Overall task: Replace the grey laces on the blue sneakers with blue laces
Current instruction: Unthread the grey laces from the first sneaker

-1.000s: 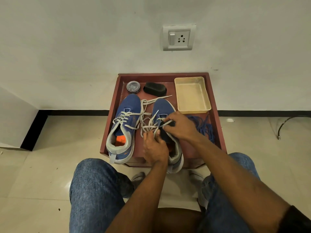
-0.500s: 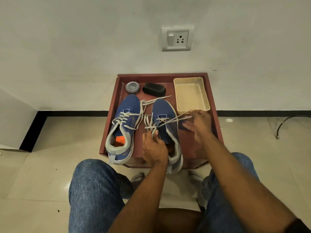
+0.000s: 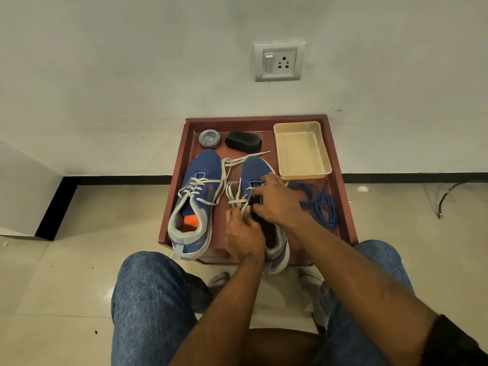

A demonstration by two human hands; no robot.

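On the low red-brown counter point(image 3: 340, 165) against the wall, both blue sneakers sit side by side, long axes running away from the person, toes pointing at the wall and heels toward the knees. Left sneaker point(image 3: 196, 196), fully laced in grey, tilts its toe slightly to the right, and its heel hangs over the near edge. Right sneaker point(image 3: 254, 170) is the one being worked: the left hand point(image 3: 244, 237) sits over its opening, fingers curled and pinching a grey lace point(image 3: 233, 192) beside the tongue. Right hand point(image 3: 277, 200) comes in across the eyelet rows, fingers bent down onto the lacing, gripping it there, though exactly which strand is hidden under the knuckles. Loose grey loops spill to the left of that shoe, and one free end trails off toward the far side of the counter between the two toes. Blue laces point(image 3: 320, 204) lie in a loose bundle on the counter just right of the right sneaker, beside the right wrist. Farther back, a beige plastic tray point(image 3: 323, 154) fills the far right corner, with a round tin point(image 3: 209, 138) and a black shoe brush point(image 3: 243, 142) along the far edge. Up on the wall, a switch socket point(image 3: 278, 61). Denim-clad knees frame the bottom of the view.
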